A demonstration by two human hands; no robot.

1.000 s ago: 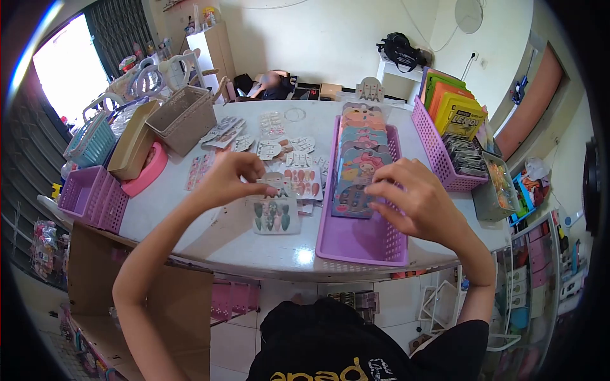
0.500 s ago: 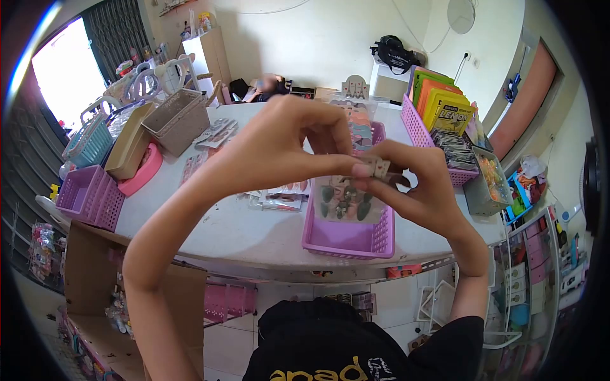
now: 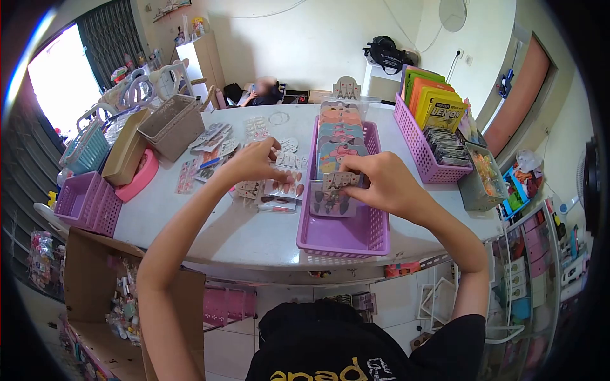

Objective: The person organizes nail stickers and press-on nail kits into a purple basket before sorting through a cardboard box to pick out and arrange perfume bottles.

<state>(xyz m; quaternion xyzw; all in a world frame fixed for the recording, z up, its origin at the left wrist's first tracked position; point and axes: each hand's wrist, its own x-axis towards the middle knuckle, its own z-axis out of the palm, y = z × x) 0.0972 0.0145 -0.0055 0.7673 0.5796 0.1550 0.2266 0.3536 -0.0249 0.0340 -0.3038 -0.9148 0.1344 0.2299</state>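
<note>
My right hand (image 3: 381, 189) pinches the header card of a clear packet (image 3: 332, 207) with dark, leaf-like pieces inside. The packet hangs in the front part of a long purple basket (image 3: 348, 244). Behind it, a row of pastel cards (image 3: 341, 130) stands upright in the same basket. To the left, my left hand (image 3: 254, 162) reaches over a spread of small carded packets (image 3: 277, 190), its fingers apart and slightly curled. One of these packets, just under the thumb, shows pinkish oval pieces.
A second purple basket (image 3: 438, 171) holds yellow, orange and green packs at the right, beside a grey bin (image 3: 483, 198) of small goods. Empty-looking bins (image 3: 170, 130) crowd the table's left. A cardboard box (image 3: 95, 273) stands below left; a person (image 3: 264, 95) is beyond the table.
Both hands were together above the basket, holding the packet. Now my left hand has let go and moved left over the loose packets, while my right has lowered the packet into the basket.
</note>
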